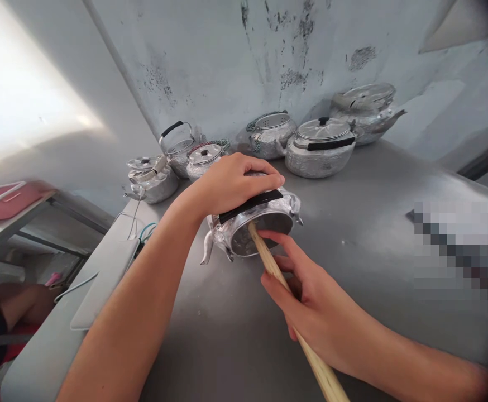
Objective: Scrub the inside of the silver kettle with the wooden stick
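Right hand (306, 301) pushes round wooden stick (269, 259) into dimpled aluminium kettle (254, 220)

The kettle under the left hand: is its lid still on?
No. The kettle lies tipped with its open mouth facing the camera, and the wooden stick in the right hand reaches into it.

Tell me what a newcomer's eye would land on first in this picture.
First, at the centre, the left hand pressing down on a metal kettle tipped on its side on the steel table, its open mouth facing the camera. The right hand grips a wooden stick whose tip goes into that opening. Behind, a row of other kettles lines the stained wall.
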`<state>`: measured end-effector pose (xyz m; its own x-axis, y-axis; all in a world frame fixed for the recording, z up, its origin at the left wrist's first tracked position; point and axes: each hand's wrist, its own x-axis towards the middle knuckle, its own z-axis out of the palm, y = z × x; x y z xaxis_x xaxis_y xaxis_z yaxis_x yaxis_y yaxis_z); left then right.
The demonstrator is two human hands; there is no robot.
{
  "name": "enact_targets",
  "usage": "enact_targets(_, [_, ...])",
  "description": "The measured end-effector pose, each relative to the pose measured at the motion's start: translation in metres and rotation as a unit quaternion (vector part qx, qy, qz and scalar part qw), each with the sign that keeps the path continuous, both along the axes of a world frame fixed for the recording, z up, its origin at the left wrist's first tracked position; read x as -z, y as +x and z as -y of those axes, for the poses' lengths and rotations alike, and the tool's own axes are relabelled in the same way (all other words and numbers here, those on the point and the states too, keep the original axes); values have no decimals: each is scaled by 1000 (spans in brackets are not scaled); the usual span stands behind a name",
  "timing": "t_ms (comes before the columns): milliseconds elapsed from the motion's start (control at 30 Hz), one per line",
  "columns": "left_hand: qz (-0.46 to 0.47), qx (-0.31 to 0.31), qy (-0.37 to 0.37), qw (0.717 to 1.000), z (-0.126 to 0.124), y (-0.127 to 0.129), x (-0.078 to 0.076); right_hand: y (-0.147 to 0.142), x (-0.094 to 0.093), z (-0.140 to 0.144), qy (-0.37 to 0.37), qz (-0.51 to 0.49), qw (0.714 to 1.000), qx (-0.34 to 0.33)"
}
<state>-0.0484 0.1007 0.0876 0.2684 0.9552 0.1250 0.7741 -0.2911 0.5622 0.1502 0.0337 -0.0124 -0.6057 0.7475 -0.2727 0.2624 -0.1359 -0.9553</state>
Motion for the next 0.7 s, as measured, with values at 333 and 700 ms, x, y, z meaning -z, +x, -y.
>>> enact_targets(333, [20,-11,-12,1000,0,-1,2,1,7,-1,48,16,999,-17])
enact_targets(700, [37,-15,-29,999,-4,-6,4,2,-7,-1,33,29,999,-24])
